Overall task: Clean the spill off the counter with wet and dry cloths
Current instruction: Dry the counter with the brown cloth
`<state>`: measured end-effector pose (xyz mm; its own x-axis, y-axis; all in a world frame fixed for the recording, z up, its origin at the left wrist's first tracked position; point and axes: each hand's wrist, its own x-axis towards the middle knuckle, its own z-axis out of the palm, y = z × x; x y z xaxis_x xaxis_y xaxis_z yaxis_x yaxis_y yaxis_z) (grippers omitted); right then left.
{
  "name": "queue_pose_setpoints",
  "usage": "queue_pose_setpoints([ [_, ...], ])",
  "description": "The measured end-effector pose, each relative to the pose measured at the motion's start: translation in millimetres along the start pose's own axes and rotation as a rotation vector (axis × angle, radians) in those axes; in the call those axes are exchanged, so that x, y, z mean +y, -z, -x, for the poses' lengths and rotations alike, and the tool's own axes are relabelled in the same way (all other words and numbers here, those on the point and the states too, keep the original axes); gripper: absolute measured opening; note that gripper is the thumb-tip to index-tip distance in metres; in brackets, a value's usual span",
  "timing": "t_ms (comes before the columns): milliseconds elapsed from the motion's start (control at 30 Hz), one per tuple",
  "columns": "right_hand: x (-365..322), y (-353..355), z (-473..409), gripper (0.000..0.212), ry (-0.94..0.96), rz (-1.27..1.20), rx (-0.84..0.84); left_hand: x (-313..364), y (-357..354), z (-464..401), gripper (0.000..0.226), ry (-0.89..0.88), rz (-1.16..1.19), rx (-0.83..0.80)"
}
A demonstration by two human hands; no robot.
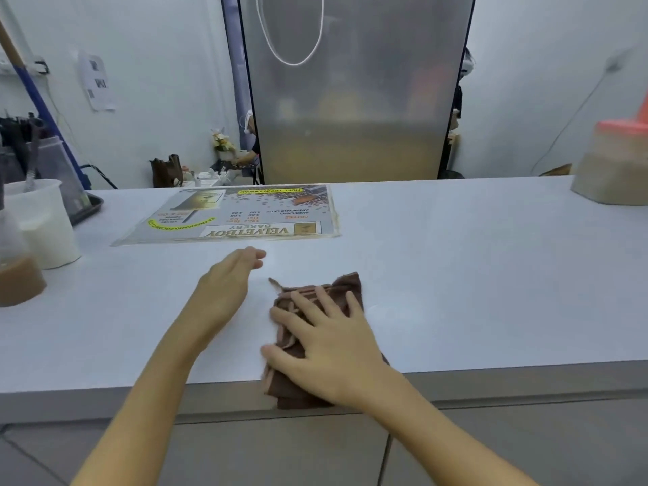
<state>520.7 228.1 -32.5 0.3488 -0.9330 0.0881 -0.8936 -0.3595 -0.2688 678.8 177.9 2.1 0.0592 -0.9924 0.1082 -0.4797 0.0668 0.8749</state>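
A brown cloth [345, 287] with pale stripes lies on the white counter [473, 275] near its front edge, and one end hangs over the edge. My right hand [326, 342] presses flat on the cloth with the fingers spread. My left hand [228, 285] hovers just left of the cloth, fingers straight and together, holding nothing. I make out no spill on the counter surface.
A laminated menu sheet [238, 213] lies flat behind my hands. At the left stand a white plastic tub [45, 226], a cup of brown liquid [17, 275] and a dark tray [87, 206]. A container with an orange lid [617, 163] stands at the far right.
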Motion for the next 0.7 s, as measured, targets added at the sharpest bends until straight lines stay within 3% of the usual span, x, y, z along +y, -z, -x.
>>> queue_pose_setpoints([
  [133,78.8,29.9,29.5,0.054,-0.235,0.07,0.002,4.8,-22.7,-1.7,0.032,-0.041,-0.021,-0.041],
  [333,179.9,51.0,28.3,0.092,-0.749,0.134,0.186,9.8,2.2,-9.7,0.033,-0.116,-0.05,0.092],
  [500,164.5,37.2,-57.0,0.072,-0.747,0.136,0.252,-2.2,33.8,-10.6,0.031,-0.098,-0.06,0.171],
  [600,127.5,26.4,-115.8,0.073,-0.708,0.091,0.215,-12.9,46.9,-8.6,0.034,-0.068,-0.075,0.199],
  [700,71.5,10.8,-160.3,0.073,-0.548,0.03,0.137,-22.1,55.3,-11.6,0.034,-0.019,-0.079,0.235],
])
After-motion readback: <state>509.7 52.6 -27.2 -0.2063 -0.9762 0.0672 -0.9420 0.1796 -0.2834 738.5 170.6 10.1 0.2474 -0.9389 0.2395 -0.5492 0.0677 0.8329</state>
